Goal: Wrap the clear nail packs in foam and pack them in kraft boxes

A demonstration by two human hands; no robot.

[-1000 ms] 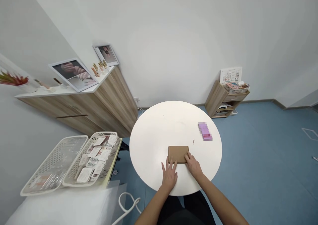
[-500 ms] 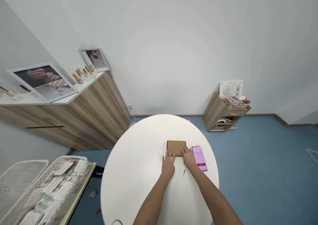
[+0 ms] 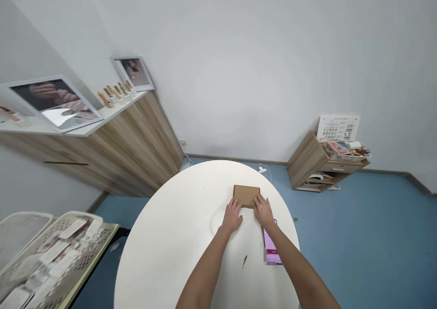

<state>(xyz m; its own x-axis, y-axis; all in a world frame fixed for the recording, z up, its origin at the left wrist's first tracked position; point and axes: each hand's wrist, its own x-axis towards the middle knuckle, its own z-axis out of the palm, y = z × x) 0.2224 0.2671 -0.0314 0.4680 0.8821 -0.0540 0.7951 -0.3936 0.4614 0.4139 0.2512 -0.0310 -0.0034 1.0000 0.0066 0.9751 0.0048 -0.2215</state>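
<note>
Touching the near corners of a small brown cardboard box (image 3: 246,194), both hands reach across the round white table (image 3: 160,240). The box lies flat and closed-looking towards the table's far right edge. The left hand (image 3: 232,215) has its fingers laid over one corner, thumb apart, not clasping. The right hand (image 3: 263,211) has bent fingers at the other; I cannot tell whether they pinch or merely press.

A hard push away could send the box over that nearby rim, and uneven pressure could twist it. The right forearm crosses above the smartphone (image 3: 269,241), so a low sweep might knock it.

That arm and blurred blocks hide part of the phone. Fingers cover the box's near corners, and its contents are out of sight. The dark mark (image 3: 245,260) is too small to identify.
</note>
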